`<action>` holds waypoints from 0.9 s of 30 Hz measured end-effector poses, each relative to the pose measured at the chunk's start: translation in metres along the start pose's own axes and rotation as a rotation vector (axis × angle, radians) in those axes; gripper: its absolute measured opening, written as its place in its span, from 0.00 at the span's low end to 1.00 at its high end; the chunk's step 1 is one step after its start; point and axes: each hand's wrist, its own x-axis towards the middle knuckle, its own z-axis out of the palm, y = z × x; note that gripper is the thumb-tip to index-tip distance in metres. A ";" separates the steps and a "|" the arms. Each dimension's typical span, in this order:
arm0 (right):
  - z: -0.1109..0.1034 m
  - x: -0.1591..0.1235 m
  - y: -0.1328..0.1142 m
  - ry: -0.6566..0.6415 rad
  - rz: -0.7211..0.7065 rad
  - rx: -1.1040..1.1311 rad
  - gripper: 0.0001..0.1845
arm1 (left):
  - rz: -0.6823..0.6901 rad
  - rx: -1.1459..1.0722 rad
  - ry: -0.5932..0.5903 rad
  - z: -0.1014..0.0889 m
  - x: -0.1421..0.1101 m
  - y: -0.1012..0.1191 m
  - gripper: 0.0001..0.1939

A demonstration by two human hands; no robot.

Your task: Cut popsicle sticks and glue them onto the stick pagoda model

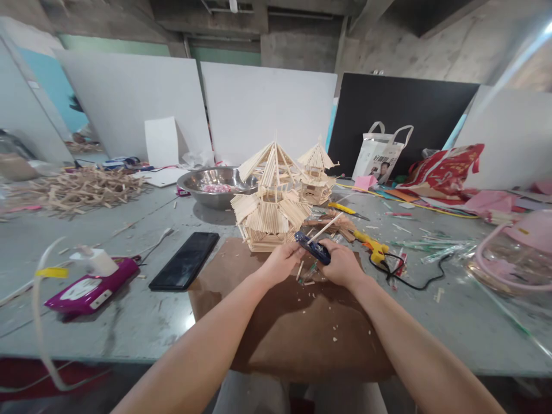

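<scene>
My right hand (345, 263) is closed round the handles of dark blue pliers (317, 249), whose head points left. A thin wooden stick (326, 226) slants up to the right across the pliers. At its lower end my left hand (280, 263) is closed in a pinch by the pliers' head; the fingertips are partly hidden. Just beyond the hands stands a pavilion model (271, 215) made of wooden sticks, with two roof tiers. A smaller stick pavilion (317, 169) is behind it to the right. Under my hands lies a brown board (302, 328) with small wood scraps.
Left are a black phone (184, 261), a purple power strip (92, 286) and a heap of sticks (88, 190). A metal basin (211, 198) stands behind. Right are a yellow glue gun (374, 248) with its black cord, a yellow-handled knife (342, 208) and a pink-handled clear container (517, 259).
</scene>
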 end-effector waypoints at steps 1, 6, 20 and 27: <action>0.001 0.000 0.000 0.004 0.009 -0.013 0.20 | 0.032 0.080 0.045 0.001 0.000 -0.002 0.15; 0.006 0.001 0.002 0.032 0.015 -0.013 0.19 | 0.072 0.342 0.171 0.005 0.000 -0.008 0.14; 0.008 0.000 0.011 0.104 -0.170 0.159 0.24 | 0.031 -0.096 -0.033 0.002 -0.001 0.004 0.14; 0.007 0.000 0.011 0.080 -0.188 0.150 0.23 | -0.226 -0.503 -0.202 -0.003 -0.002 -0.004 0.16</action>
